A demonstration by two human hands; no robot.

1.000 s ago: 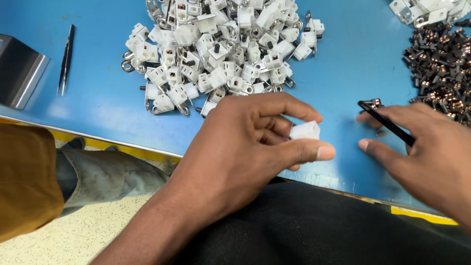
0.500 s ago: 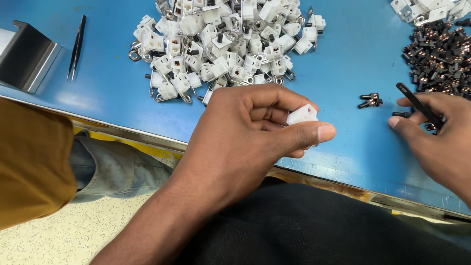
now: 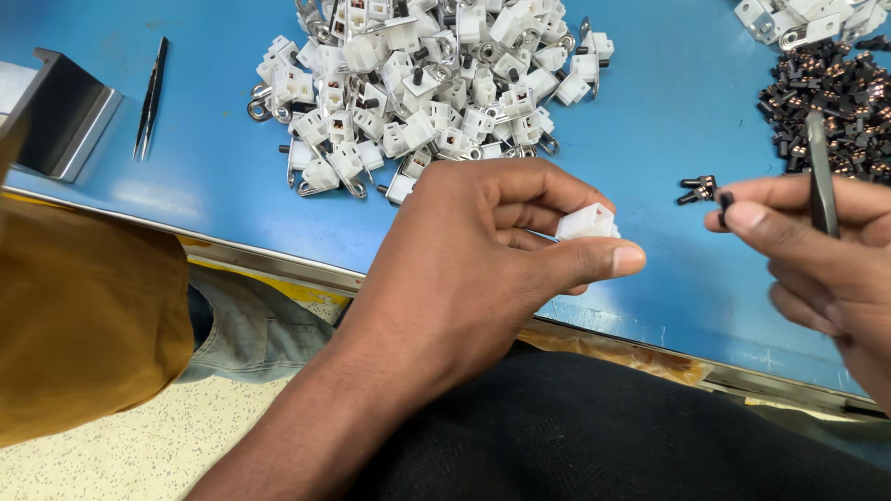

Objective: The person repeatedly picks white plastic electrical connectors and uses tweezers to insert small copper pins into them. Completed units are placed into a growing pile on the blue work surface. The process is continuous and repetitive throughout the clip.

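Observation:
My left hand (image 3: 483, 260) pinches a small white plastic housing (image 3: 587, 223) between thumb and fingers, just above the near edge of the blue table (image 3: 668, 102). My right hand (image 3: 817, 260) holds black tweezers (image 3: 819, 172) and a tiny dark metal part (image 3: 725, 198) at its fingertips, a short way right of the housing. Another small dark part (image 3: 696, 189) lies on the blue surface between my hands.
A big heap of white housings with metal rings (image 3: 427, 88) lies behind my left hand. A pile of dark copper-tipped parts (image 3: 831, 102) sits at far right, more white pieces (image 3: 807, 19) above it. A second pair of tweezers (image 3: 150, 97) and a metal tray (image 3: 56, 116) lie left.
My right hand moved away from the dark pile toward my left hand, lifting a small part with the tweezers. My left hand kept the white housing and barely shifted.

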